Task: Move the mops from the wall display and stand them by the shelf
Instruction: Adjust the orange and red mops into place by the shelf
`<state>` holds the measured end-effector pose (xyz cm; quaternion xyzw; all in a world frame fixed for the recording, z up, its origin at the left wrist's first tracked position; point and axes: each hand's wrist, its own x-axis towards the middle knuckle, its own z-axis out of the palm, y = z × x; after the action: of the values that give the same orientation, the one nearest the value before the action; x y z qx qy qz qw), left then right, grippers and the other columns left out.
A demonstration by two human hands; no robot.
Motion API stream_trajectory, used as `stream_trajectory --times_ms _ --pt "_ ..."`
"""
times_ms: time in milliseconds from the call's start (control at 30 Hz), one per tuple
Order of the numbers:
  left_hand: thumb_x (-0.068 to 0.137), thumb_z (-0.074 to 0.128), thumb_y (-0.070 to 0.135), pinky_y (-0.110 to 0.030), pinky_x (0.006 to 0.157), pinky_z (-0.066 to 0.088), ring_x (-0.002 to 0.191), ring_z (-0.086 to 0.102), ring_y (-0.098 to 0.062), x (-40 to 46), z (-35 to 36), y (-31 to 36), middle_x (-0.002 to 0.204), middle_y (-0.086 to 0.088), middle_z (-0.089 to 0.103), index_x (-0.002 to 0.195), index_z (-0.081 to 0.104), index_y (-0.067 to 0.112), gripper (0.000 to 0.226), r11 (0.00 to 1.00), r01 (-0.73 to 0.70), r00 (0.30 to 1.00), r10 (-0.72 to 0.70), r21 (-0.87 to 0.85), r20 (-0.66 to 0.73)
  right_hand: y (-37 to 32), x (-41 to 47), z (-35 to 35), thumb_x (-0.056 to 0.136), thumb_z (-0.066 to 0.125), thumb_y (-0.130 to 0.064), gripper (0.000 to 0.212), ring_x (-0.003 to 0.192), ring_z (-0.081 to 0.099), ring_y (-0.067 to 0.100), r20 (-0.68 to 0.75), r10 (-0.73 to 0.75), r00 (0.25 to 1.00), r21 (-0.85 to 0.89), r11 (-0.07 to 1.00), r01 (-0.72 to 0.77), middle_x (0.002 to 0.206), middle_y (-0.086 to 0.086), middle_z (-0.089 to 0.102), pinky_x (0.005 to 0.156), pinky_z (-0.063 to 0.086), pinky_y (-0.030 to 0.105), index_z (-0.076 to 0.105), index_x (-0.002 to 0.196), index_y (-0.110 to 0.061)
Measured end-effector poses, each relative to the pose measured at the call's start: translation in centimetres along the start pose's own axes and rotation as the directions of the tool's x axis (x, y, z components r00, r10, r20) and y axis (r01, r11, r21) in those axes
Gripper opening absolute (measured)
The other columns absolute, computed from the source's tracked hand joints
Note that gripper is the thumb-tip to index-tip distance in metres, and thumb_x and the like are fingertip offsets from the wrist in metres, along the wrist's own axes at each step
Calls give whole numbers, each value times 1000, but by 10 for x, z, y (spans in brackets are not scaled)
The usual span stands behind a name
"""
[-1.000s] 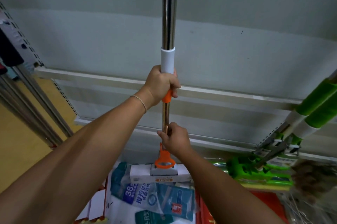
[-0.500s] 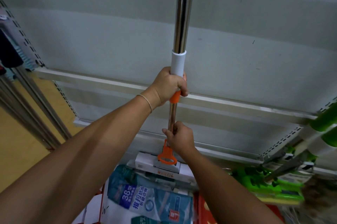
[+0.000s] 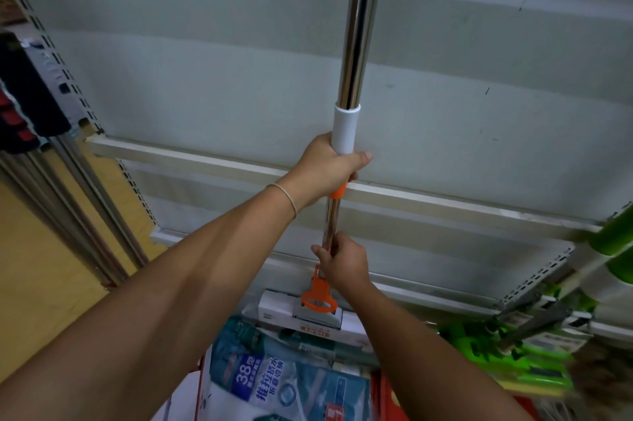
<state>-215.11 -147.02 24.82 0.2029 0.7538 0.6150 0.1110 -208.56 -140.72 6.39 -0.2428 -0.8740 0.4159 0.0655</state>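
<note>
While both hands clamp its upright chrome pole, the sponge mop shows a white collar, orange fittings and a white head; left hand above, right hand below.

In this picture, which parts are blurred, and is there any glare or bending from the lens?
Head view: the green mops at the right edge are smeared by blur; the chrome pole carries bright glare streaks; both hands, left hand and right hand, gripping it are sharp; the shelf rail bows from wide-angle distortion; light is dim and even.
</note>
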Motion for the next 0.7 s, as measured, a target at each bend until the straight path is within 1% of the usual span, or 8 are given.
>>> stream_trajectory --times_ms 67,133,200,300,433,500,600,700 --pt "82 73 27 -33 65 53 60 62 -17 -1 0 -1 67 -4 61 69 52 18 26 1000 -11 1000 11 6 -16 -2 -2 0 87 68 -44 30 75 62 16 0 20 1000 14 1000 -20 82 0 64 69 54 36 59 91 -16" --pt "77 76 37 -36 71 54 70 64 -20 -2 -2 -2 73 -2 61 71 52 21 29 998 -22 999 24 53 -27 -7 -3 -2 90 63 -46 31 77 60 17 12 26 1000 -23 999 -26 87 1 64 67 49 32 60 96 -15" --pt "73 78 45 -31 67 52 71 59 -15 -5 -6 -1 75 3 59 75 53 23 34 994 -42 998 46 97 -31 -15 -5 -4 94 55 -48 36 81 61 21 38 31 999 -94 995 -28 91 4 65 68 47 31 61 101 -14" --pt "73 77 51 -26 69 50 76 59 -10 -13 -15 3 83 5 60 90 55 23 40 981 -93 995 96 170 -5 -27 -9 -9 96 45 -53 45 85 66 27 52 46 998 -222 975 -34 90 9 68 70 52 35 65 99 -13" --pt "67 75 59 -31 84 55 91 66 -12 -25 -35 0 99 2 67 105 58 22 56 978 -129 992 126 162 30 -42 -23 -22 100 34 -56 54 79 57 25 29 89 996 -383 921 -72 84 7 61 67 43 31 63 92 -12" --pt "70 69 63 -31 89 53 97 65 -13 -33 -48 0 105 0 66 116 58 19 65 971 -145 989 142 192 29 -50 -30 -26 101 30 -54 57 84 59 26 14 104 994 -408 908 -90 92 10 65 69 43 31 64 95 -9" --pt "87 59 52 -26 84 48 95 62 -15 -44 -68 3 101 2 65 118 59 14 49 951 -161 986 165 265 6 -67 -43 -29 101 31 -51 56 93 64 30 9 132 991 -415 903 -116 103 13 69 75 48 34 65 106 -8" --pt "96 51 39 -24 81 42 90 57 -15 -57 -88 8 98 0 63 114 60 12 34 933 -167 983 181 318 -14 -89 -53 -33 99 34 -52 55 94 65 33 -21 124 992 -400 908 -122 104 15 68 75 48 34 65 109 -7"
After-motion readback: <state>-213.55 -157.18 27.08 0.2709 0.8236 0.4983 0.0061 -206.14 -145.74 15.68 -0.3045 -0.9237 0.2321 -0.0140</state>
